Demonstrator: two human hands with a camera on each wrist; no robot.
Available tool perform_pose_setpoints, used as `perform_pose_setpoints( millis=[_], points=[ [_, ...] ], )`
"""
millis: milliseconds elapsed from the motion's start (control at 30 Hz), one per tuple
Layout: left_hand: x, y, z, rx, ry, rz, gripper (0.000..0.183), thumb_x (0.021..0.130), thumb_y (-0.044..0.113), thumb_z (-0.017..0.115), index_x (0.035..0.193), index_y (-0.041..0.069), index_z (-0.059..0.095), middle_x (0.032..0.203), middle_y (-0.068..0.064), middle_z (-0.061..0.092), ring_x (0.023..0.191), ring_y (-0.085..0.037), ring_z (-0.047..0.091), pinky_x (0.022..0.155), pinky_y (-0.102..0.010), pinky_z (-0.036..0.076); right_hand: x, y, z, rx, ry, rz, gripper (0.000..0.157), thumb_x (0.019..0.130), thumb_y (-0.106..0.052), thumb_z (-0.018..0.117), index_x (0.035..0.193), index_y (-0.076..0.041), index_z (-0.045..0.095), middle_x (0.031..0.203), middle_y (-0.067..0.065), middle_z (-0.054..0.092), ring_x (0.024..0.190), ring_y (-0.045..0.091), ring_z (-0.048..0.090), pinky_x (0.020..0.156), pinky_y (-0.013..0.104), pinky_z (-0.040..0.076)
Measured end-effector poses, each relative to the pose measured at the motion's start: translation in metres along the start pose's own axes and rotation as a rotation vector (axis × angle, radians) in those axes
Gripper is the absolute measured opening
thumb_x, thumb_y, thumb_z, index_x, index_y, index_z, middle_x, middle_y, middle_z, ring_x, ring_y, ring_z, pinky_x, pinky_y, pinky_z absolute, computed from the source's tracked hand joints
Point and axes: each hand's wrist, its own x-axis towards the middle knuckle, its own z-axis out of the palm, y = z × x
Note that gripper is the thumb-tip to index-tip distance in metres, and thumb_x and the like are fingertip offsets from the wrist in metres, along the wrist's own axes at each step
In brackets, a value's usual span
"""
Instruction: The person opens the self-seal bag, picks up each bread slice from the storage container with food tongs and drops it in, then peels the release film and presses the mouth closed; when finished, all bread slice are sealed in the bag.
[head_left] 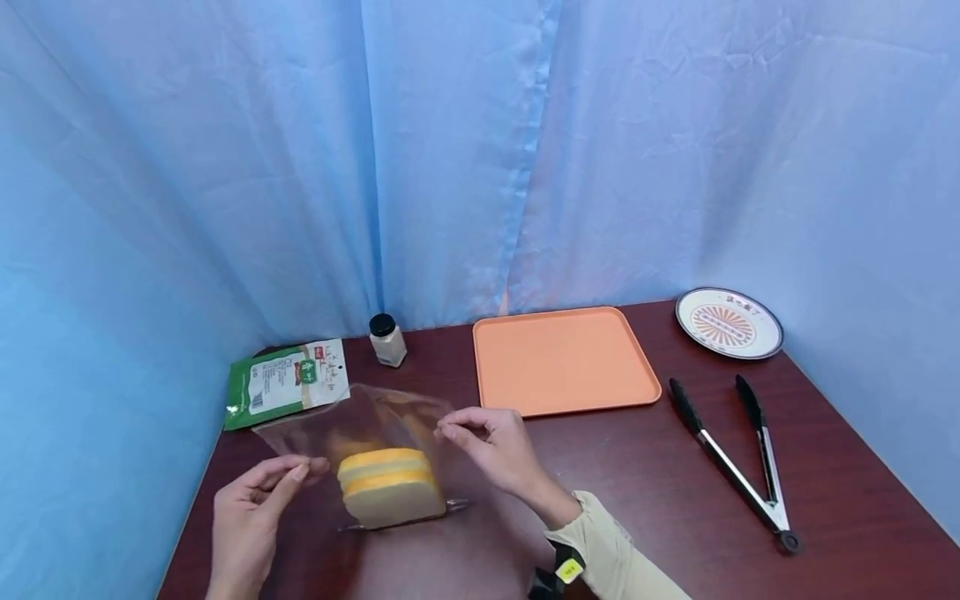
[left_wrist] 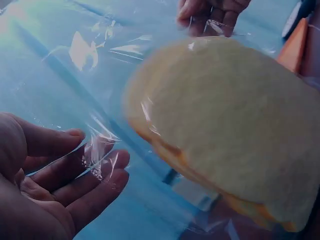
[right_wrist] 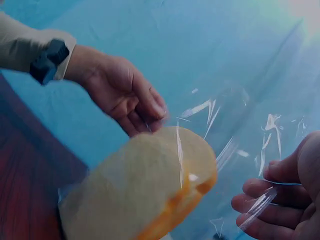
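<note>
Slices of bread (head_left: 393, 492) with orange-yellow crusts stand inside a clear plastic bag (head_left: 300, 429) at the front left of the table. My left hand (head_left: 251, 512) pinches the bag's left side between thumb and fingers. On the other side, my right hand (head_left: 495, 454) pinches the film near the bag's upper right. In the left wrist view the bread (left_wrist: 225, 120) fills much of the frame, with the film stretched beside it. Both hands and the bread (right_wrist: 130, 185) show in the right wrist view, the fingers apart from the bread itself.
Behind the bag lie a green and white packet (head_left: 285, 379) and a black-capped jar (head_left: 387, 342). An orange tray (head_left: 566, 358) sits at the back middle, a patterned plate (head_left: 729, 323) at the back right. Spread tongs (head_left: 738, 475) lie to the right. Blue curtains (head_left: 450, 167) surround the table.
</note>
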Motion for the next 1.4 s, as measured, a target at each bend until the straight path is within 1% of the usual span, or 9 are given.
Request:
perform_pose_setpoints(
  millis=[300,567,800,933,1033,1133,1233,1333,1400],
  points=[
    [-0.007,-0.006,0.009,0.021,0.095,-0.04,0.021,0.093,0.001,0.067,0.11,-0.011,0.069,0.091,0.005,0.079,0.087,-0.009,0.074,0.081,-0.025,0.058,-0.003,0.007,-0.002,0.006,0.041,-0.003,0.014,0.096,-0.008,0.065,0.097,-0.003,0.077,0.09,0.013,0.078,0.08,0.015,0.076,0.069,0.021,0.059],
    [-0.008,-0.004,0.005,0.028,0.08,-0.047,0.022,0.094,0.003,0.066,0.111,-0.011,0.069,0.091,0.005,0.079,0.087,-0.01,0.075,0.083,-0.027,0.059,-0.001,0.003,-0.005,0.012,0.07,-0.067,0.014,0.095,-0.003,0.063,0.095,-0.002,0.077,0.086,0.014,0.078,0.077,0.008,0.072,0.066,0.019,0.057],
    [-0.022,0.012,-0.004,0.035,0.074,-0.033,0.022,0.093,-0.002,0.065,0.111,-0.014,0.067,0.089,0.005,0.079,0.086,-0.008,0.075,0.081,-0.024,0.059,-0.006,-0.016,-0.007,0.074,0.025,-0.087,0.014,0.095,-0.001,0.062,0.092,0.003,0.075,0.081,0.017,0.076,0.068,0.007,0.071,0.062,0.029,0.06],
    [-0.034,0.019,-0.015,0.019,0.023,0.058,0.018,0.095,-0.005,0.061,0.109,-0.015,0.066,0.09,0.003,0.079,0.084,-0.01,0.074,0.078,-0.027,0.059,-0.014,-0.029,-0.011,0.123,0.009,-0.135,0.012,0.095,0.003,0.061,0.092,0.005,0.073,0.079,0.02,0.075,0.071,0.009,0.074,0.063,0.031,0.062],
    [-0.04,0.012,-0.029,-0.048,-0.104,0.15,0.018,0.097,-0.01,0.054,0.109,-0.011,0.067,0.094,0.0,0.079,0.083,-0.013,0.075,0.075,-0.031,0.06,-0.023,-0.041,-0.014,0.207,-0.034,-0.101,0.012,0.095,0.005,0.06,0.093,0.008,0.072,0.079,0.025,0.073,0.072,0.007,0.075,0.062,0.035,0.062],
    [-0.043,0.001,-0.043,-0.103,-0.267,0.2,0.027,0.096,-0.017,0.046,0.111,-0.007,0.067,0.097,-0.003,0.078,0.083,-0.016,0.075,0.07,-0.036,0.06,-0.034,-0.049,-0.019,0.346,-0.109,0.017,0.016,0.096,0.002,0.059,0.094,0.016,0.068,0.08,0.035,0.069,0.073,0.003,0.074,0.059,0.039,0.062],
    [-0.039,-0.004,-0.048,-0.028,-0.357,0.077,0.031,0.097,-0.012,0.049,0.107,0.005,0.073,0.092,0.001,0.078,0.079,-0.014,0.075,0.066,-0.037,0.061,-0.04,-0.046,-0.022,0.489,-0.191,0.192,0.027,0.097,-0.002,0.059,0.097,0.024,0.062,0.078,0.033,0.07,0.072,0.008,0.075,0.058,0.041,0.061],
    [-0.025,-0.012,-0.046,-0.012,-0.47,-0.178,0.029,0.098,-0.001,0.056,0.098,0.02,0.075,0.087,0.006,0.078,0.076,-0.009,0.074,0.067,-0.033,0.062,-0.038,-0.026,-0.022,0.568,-0.241,0.407,0.033,0.097,-0.006,0.059,0.101,0.026,0.059,0.077,0.015,0.074,0.071,0.012,0.076,0.058,0.035,0.062],
    [-0.01,-0.022,-0.041,-0.078,-0.565,-0.295,0.029,0.1,0.002,0.054,0.097,0.023,0.075,0.088,0.007,0.076,0.078,-0.007,0.074,0.07,-0.03,0.063,-0.033,-0.005,-0.02,0.58,-0.23,0.545,0.029,0.096,-0.007,0.06,0.101,0.022,0.061,0.076,0.0,0.073,0.068,0.012,0.075,0.058,0.03,0.061]
  ],
)
